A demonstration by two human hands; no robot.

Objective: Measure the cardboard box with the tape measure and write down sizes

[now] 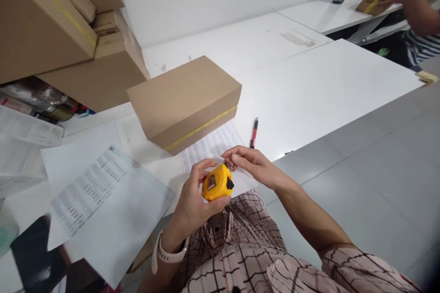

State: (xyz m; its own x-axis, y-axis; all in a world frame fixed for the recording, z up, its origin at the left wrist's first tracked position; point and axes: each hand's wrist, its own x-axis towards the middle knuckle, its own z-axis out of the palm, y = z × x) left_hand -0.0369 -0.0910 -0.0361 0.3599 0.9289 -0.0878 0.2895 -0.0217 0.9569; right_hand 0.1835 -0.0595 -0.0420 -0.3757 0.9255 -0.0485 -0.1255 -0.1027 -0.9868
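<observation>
Seen from the head camera, the person's left hand [194, 197] curls its fingers and thumb around a yellow, rounded plastic tape measure [220, 181], held above the near edge of a white tabletop [309, 91]. The right hand [252, 165] draws its fingertips close together at the tape's metal end; I can't tell whether they pinch it. Just beyond sits a brown rectangular cardboard box [187, 96], partly over a white printed sheet [211, 144], with a slim red-and-black pen [254, 132] nearby.
</observation>
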